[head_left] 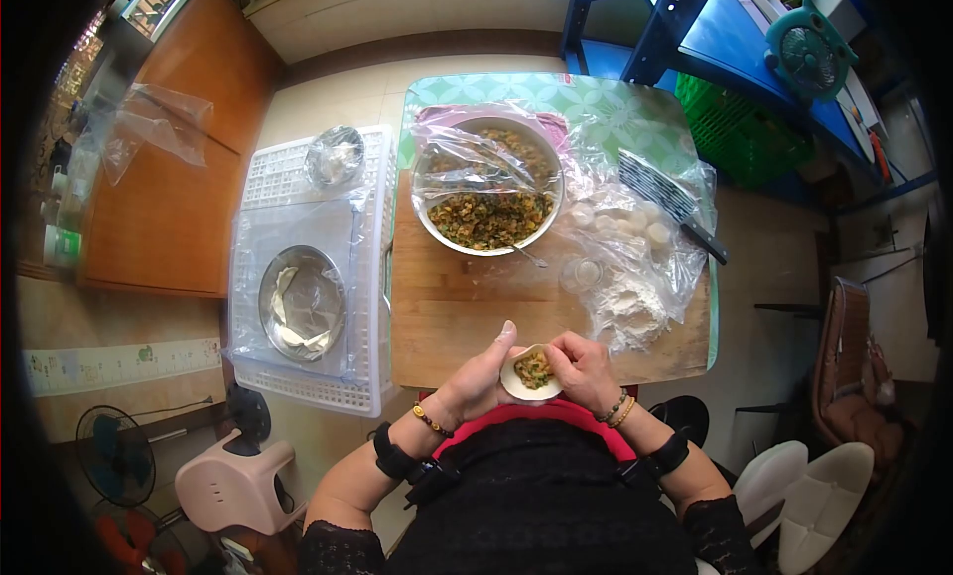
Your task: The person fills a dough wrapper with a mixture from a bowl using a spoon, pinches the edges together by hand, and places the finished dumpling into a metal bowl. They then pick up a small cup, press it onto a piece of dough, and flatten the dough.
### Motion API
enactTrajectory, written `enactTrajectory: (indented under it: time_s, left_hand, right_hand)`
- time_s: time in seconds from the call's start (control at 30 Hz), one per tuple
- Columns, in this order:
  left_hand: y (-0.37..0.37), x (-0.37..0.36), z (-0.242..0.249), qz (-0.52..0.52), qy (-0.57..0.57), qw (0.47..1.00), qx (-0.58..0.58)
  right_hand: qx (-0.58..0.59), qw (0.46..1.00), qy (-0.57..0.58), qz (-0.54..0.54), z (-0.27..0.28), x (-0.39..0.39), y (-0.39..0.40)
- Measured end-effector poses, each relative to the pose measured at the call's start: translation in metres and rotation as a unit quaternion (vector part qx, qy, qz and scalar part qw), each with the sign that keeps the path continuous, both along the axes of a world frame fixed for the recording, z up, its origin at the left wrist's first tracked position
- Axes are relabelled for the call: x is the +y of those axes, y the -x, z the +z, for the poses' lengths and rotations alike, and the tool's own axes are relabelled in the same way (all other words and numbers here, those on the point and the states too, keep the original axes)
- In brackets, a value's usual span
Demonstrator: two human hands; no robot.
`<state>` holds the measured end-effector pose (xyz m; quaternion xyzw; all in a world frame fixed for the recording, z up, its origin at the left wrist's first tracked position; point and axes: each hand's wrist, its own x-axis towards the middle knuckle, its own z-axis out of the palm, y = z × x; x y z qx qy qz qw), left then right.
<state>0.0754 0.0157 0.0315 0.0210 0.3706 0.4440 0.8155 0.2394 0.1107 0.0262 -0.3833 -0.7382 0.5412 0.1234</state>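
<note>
Seen from above, a small table with a green patterned cover carries a wooden board across most of its top. At the near edge of the board, both hands meet around one dumpling wrapper, a pale round of dough with a spoonful of green and brown filling in its middle. The left hand cups the wrapper from below and from its side, thumb raised beside the rim. The right hand has its fingertips pinched on the opposite rim, so the two hands are close together, both closed on the same wrapper, just above the person's lap.

Further back on the board stands a metal bowl full of chopped filling, half draped in clear plastic film. To the right of it lies a plastic sheet with a pile of flour, a few round wrappers and a dark-handled tool resting across it. Left of the table, a white plastic crate, covered with plastic, holds a metal pan with pale finished dumplings in it and a smaller metal dish behind. A pink stool and a small fan stand on the floor at lower left
</note>
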Motion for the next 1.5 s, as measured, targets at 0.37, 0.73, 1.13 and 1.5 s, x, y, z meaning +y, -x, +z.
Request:
enactTrajectory:
  time_s: [0.37, 0.73, 1.13, 1.5]
  left_hand:
    - [0.0, -0.001, -0.006, 0.022, 0.001, 1.0, -0.006]
    - [0.0, -0.003, -0.007, 0.028, 0.014, 0.999, -0.009]
    - [-0.002, -0.005, -0.008, 0.021, 0.009, 1.0, -0.01]
    - [-0.004, 0.0, -0.012, 0.007, -0.007, 1.0, -0.015]
  right_hand:
    - [0.0, 0.999, 0.013, -0.046, 0.002, 0.003, -0.006]
    - [-0.044, 0.997, -0.059, -0.002, -0.007, 0.005, -0.014]
    - [-0.027, 0.992, -0.118, 0.028, 0.005, 0.003, -0.011]
    - [0.004, 0.999, -0.046, 0.027, 0.011, 0.009, -0.007]
